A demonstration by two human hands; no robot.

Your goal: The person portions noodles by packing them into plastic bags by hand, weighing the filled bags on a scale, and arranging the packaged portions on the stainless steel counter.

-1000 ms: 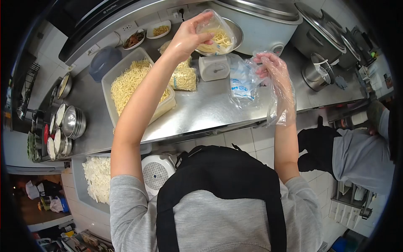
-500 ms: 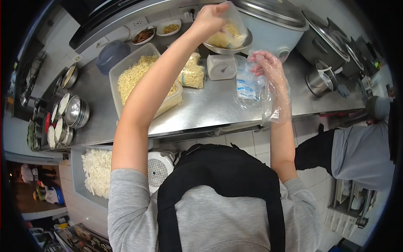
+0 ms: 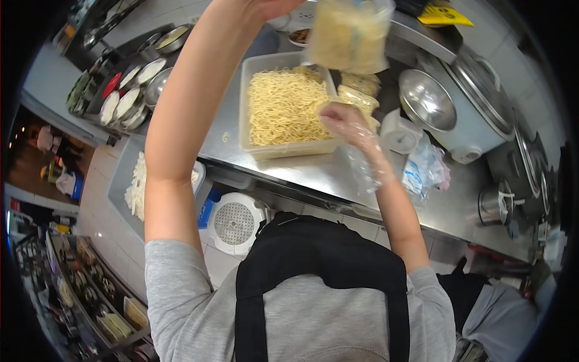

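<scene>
The tub (image 3: pixel 289 151) stood, presumably for easy reach, beside the right hand (image 3: pixel 348 123), grip too blurred to tell; the left hand (image 3: pixel 281 7), grip out of view, apparently suspended the bag (image 3: pixel 350 39).

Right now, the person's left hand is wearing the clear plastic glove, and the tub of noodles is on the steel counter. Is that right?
Not quite: the clear plastic glove is on the right hand; the left hand is bare. The head view shows this. The tub of noodles is on the steel counter, as you said.
</scene>
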